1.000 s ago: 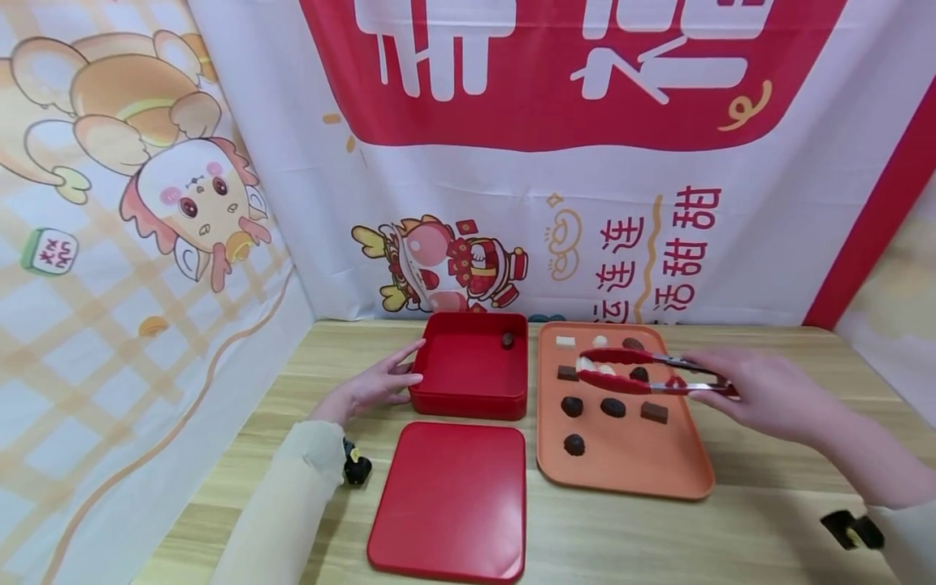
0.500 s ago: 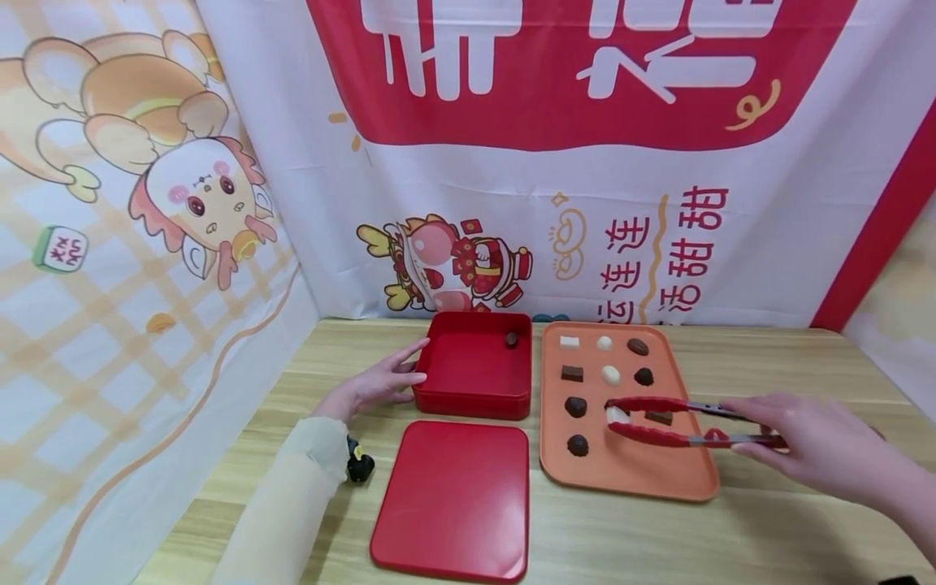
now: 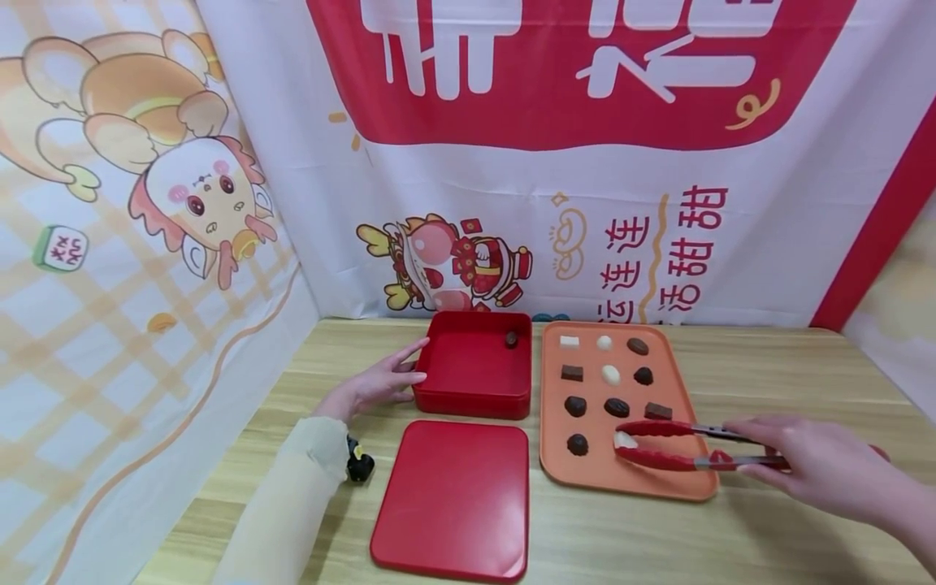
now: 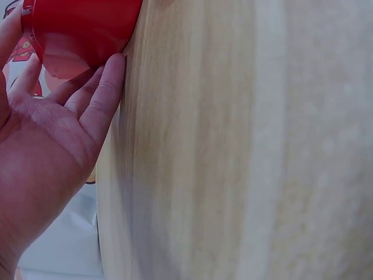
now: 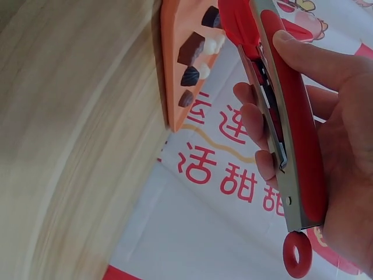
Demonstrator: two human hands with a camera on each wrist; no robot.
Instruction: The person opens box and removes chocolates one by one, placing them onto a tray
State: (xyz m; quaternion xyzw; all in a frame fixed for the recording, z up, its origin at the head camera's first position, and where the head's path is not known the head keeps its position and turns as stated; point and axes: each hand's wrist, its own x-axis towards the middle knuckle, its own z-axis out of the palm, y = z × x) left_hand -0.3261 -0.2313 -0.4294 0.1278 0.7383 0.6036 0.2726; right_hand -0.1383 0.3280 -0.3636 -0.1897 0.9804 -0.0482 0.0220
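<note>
In the head view my left hand (image 3: 376,380) rests against the left side of an open red box (image 3: 471,405), its fingers extended. One small brown chocolate (image 3: 511,338) lies inside the box. My right hand (image 3: 822,463) grips red-tipped metal tongs (image 3: 720,461) by the handle; the right wrist view shows the thumb and fingers round the tongs (image 5: 294,122). The tongs' tips are apart, low over the orange tray (image 3: 621,479), right of a dark round chocolate (image 3: 578,444). A pale patch shows between the tips; whether it is a chocolate I cannot tell.
On the tray several chocolates stand in rows, among them a white oval one (image 3: 610,374), a dark oval one (image 3: 617,407) and a brown rectangular one (image 3: 658,411). A red lid (image 3: 451,500) lies in front of the box. A printed cloth (image 3: 468,179) hangs behind the table.
My right hand has brought the tongs from the tray's upper rows down towards its near part, uncovering the chocolates there. The left hand stays at the box.
</note>
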